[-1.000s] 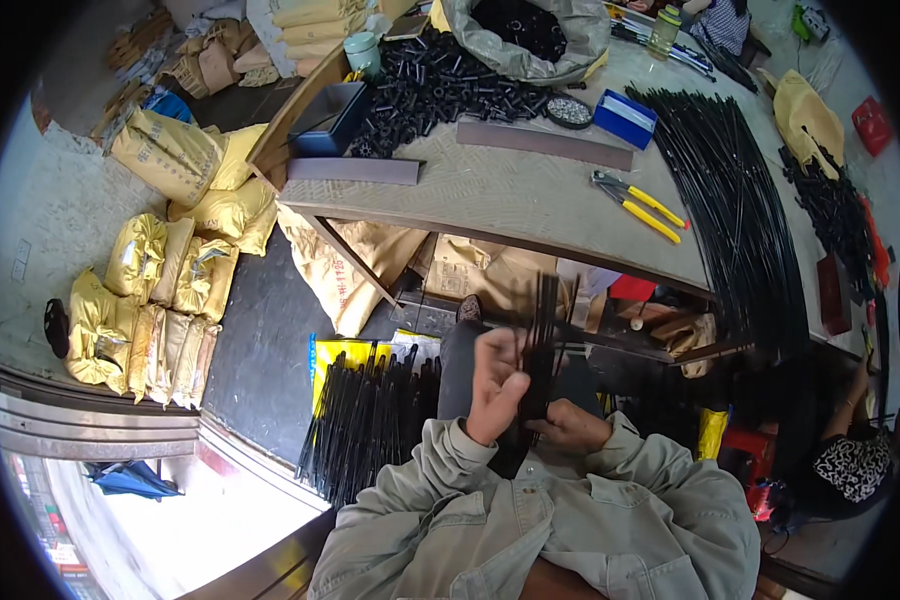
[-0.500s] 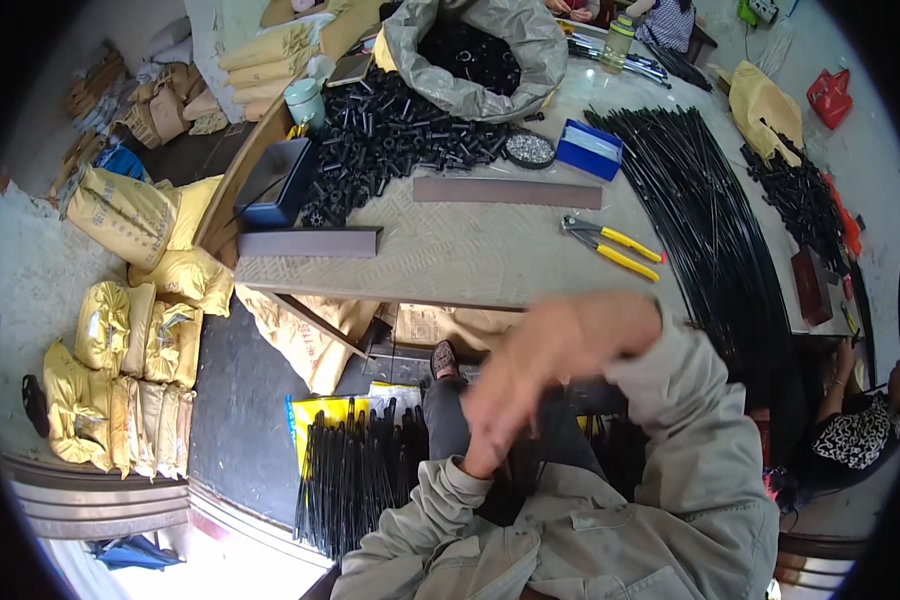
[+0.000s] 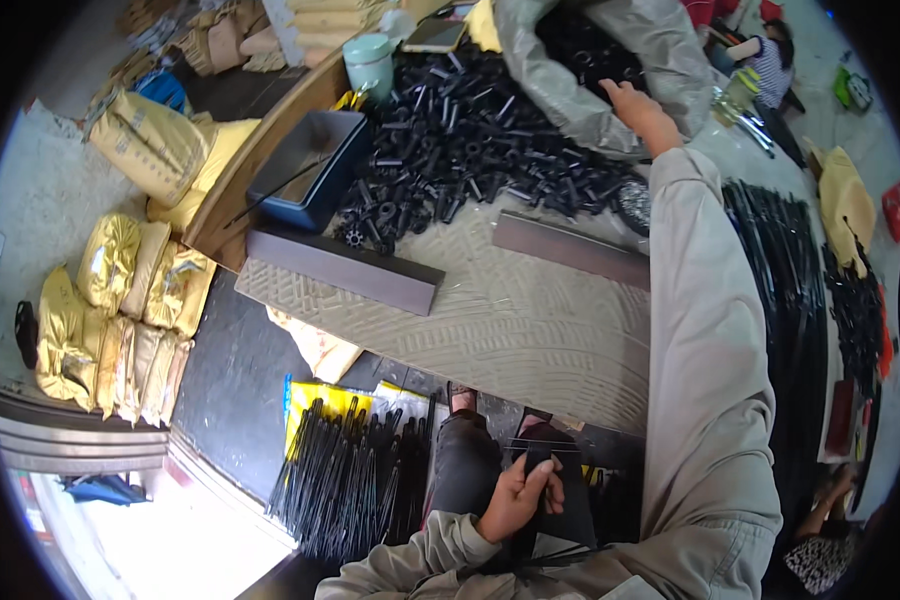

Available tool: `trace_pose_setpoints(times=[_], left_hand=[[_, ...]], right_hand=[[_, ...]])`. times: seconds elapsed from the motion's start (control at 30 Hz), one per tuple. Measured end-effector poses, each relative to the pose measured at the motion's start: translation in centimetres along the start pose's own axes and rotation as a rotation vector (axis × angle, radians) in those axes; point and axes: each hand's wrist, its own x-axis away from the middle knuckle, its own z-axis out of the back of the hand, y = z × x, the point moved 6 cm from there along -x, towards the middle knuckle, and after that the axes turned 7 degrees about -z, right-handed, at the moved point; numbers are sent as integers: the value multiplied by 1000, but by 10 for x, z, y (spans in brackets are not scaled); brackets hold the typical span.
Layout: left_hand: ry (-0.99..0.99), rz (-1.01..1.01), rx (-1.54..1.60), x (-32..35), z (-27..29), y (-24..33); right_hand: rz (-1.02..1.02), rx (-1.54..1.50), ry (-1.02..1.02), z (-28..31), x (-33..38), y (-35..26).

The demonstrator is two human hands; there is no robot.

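Reaching R hand [image 3: 638, 108] into black parts [image 3: 470, 150], L hand [image 3: 518, 495] gripping rods [image 3: 545, 470]

A patterned grey bench [image 3: 530, 330] fills the middle, with a wooden edge [image 3: 260, 170] along its far left side. Yellow sacks [image 3: 110, 300] are stacked on the pale concrete floor [image 3: 40, 190] beside a dark mat [image 3: 230, 380]. Bright daylight falls on the floor at the lower left.

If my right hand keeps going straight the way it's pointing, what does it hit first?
Most likely the grey sack: the right hand already rests at its rim, pointing up-left toward the black parts inside. Depth is hard to judge.
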Motion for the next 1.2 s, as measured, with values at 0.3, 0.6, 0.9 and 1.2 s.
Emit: trace_pose_setpoints(times=[0.3,0.6,0.9,1.2], left_hand=[[-39,7,23,-7,0,-1],[-106,-26,-1,4,-10,9],[-158,-113,-31,17,-23,17],[-63,-109,-23,27,-20,18]], right_hand=[[293,-93,83,4,15,-25],[185,-1118,400,120,80,-26],[409,-1060,-226,84,248,-158],[822,-339,249,91,154,-230]])
